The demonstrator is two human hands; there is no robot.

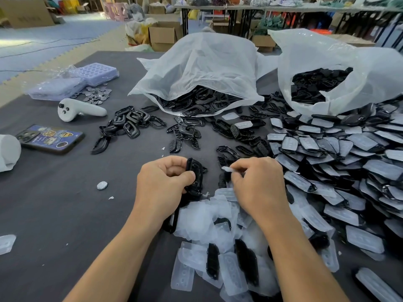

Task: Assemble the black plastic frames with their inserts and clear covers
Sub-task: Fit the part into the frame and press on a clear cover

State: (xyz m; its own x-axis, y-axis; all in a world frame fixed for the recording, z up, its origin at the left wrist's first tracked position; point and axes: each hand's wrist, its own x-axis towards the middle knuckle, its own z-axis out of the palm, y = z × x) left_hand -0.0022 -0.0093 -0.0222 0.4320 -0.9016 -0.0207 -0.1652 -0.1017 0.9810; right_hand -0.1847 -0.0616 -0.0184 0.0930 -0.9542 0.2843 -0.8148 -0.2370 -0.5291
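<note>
Loose clear covers [229, 273] lie heaped under your wrists, with one frame in your left hand and one clear piece in your right.

Your left hand [161, 182] grips a black frame [195, 177], the fingers and thumb curled round its edge. It stands almost upright above the table [65, 214], probably so that its open face turns toward the other hand. Your right hand [257, 184] pinches a small clear piece [226, 169] between thumb and fingertips, just beside the frame but not touching it. It seems to be a cover, which you bring for fitting. The cover heap is directly below both hands, I think so that the reach is short. The finished pieces [349, 171] are stacked at your right. Loose frames [128, 123] and inserts [185, 136] wait farther away, in front of the two white bags [196, 68].
</note>
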